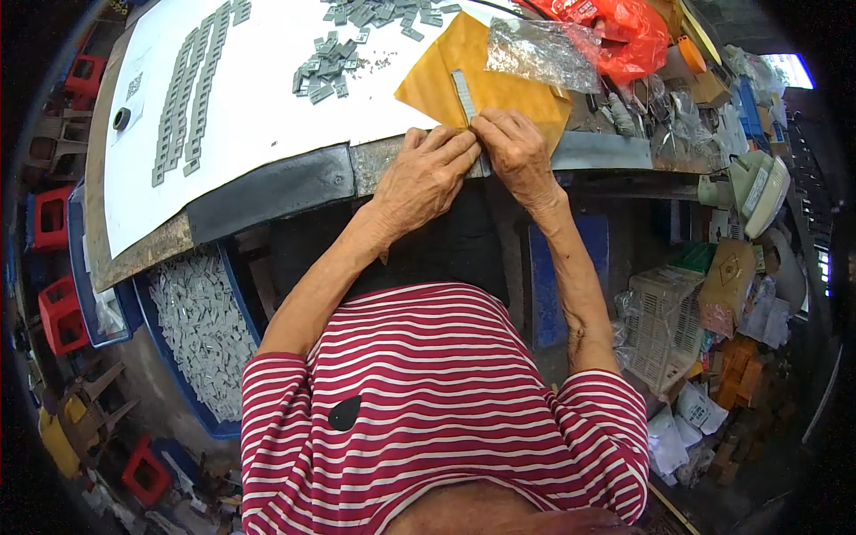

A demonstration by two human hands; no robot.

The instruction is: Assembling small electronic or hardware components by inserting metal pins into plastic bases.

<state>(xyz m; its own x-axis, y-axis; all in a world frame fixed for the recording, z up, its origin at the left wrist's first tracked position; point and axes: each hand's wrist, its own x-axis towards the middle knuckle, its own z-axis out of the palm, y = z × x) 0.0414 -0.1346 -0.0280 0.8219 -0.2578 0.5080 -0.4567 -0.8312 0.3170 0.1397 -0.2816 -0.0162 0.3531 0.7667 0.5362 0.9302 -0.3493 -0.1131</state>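
At the table's near edge, my left hand (428, 174) and my right hand (517, 152) are closed, their fingertips brought together in a pinch. What they pinch is hidden behind the fingers. A narrow light-grey strip (462, 93) runs away from the fingertips over a sheet of orange-yellow paper (430, 78). To the left of the paper is a small heap of grey flat pieces (325, 67), with a larger grey heap (383, 12) farther back. Long rows of joined grey pieces (185, 94) lie on the white sheet (245, 125) at the left.
A clear plastic bag (546, 55) and a red plastic bag (629, 40) lie at the back right. Below the table at the left stands a blue bin (234, 285) full of grey pieces. A dark ring (121, 119) sits near the table's left edge. A plastic crate (664, 325) stands at the right.
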